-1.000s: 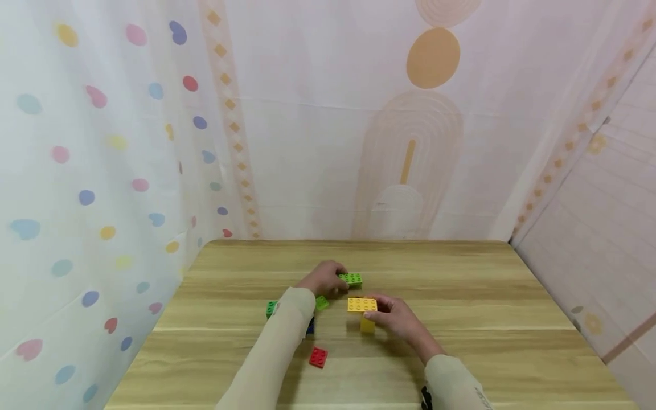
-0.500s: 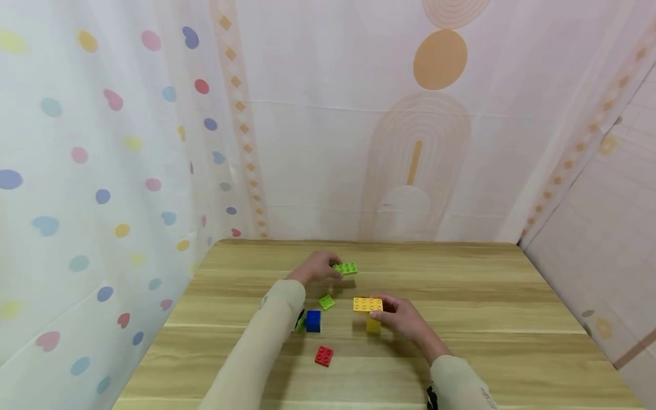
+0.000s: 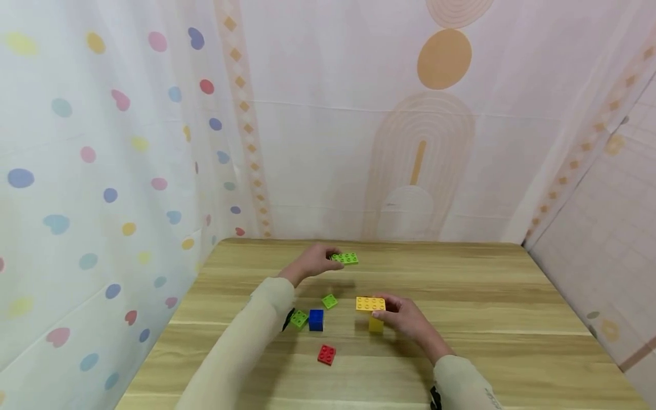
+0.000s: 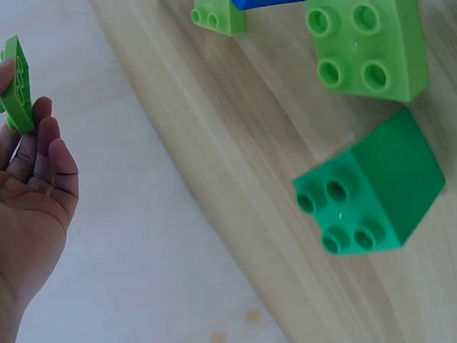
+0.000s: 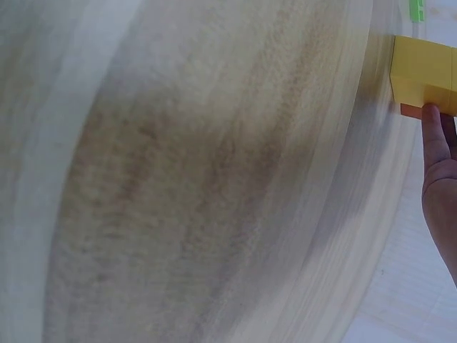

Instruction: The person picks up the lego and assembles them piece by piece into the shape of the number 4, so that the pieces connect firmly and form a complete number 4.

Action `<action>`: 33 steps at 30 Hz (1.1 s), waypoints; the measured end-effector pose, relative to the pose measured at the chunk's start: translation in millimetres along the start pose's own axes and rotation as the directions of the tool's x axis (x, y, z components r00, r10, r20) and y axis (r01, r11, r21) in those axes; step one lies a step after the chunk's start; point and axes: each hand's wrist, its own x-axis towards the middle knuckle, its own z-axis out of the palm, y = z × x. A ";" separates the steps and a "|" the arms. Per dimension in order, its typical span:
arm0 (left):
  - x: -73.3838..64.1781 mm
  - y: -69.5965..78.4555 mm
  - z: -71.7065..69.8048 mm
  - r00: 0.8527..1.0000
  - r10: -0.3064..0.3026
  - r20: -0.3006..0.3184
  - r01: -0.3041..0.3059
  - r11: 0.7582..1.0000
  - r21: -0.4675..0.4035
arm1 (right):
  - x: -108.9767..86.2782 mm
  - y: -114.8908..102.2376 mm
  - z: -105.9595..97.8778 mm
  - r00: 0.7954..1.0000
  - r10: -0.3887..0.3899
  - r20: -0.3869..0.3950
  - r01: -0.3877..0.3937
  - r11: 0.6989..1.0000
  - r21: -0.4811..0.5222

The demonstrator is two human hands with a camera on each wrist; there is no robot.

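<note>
Above the far part of the table, my left hand [image 3: 314,261] pinches a long, flat light-green building brick [image 3: 345,258] by its left end. The left wrist view shows this brick side-on between thumb and fingers. My right hand [image 3: 407,316] grips a yellow brick stack from the right: a long yellow brick [image 3: 370,304] lies across a narrower yellow block [image 3: 376,324]. In the right wrist view, a sliver of orange [image 5: 410,111] shows at the stack, next to a fingertip. The right palm is mostly out of that view.
Between the arms lie a small light-green brick [image 3: 329,301], a blue brick [image 3: 316,320], another light-green brick [image 3: 299,319] and a red brick [image 3: 326,354]. A dark-green brick [image 4: 385,186] shows in the left wrist view; the left sleeve hides it from the head view. Curtains hang behind the table.
My left hand has lifted the long light-green brick up and away from the table. The left arm has shifted left, uncovering the blue brick. My right hand keeps its grip, nearly still.
</note>
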 end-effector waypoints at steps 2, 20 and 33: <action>-3.8 1.2 -3.4 1.000 0.016 -0.003 -0.016 1.000 -0.003 | -0.7 -0.4 0.0 1.000 -0.005 0.003 0.005 1.000 -0.004; -39.0 15.3 -7.7 0.992 0.120 0.033 -0.118 0.992 -0.044 | -0.9 -1.9 -2.0 1.000 -0.009 0.020 0.009 1.000 -0.005; -62.9 22.0 9.2 0.988 0.153 0.035 -0.151 0.987 -0.062 | -1.5 -2.8 -1.7 0.999 -0.027 0.036 0.027 0.999 0.023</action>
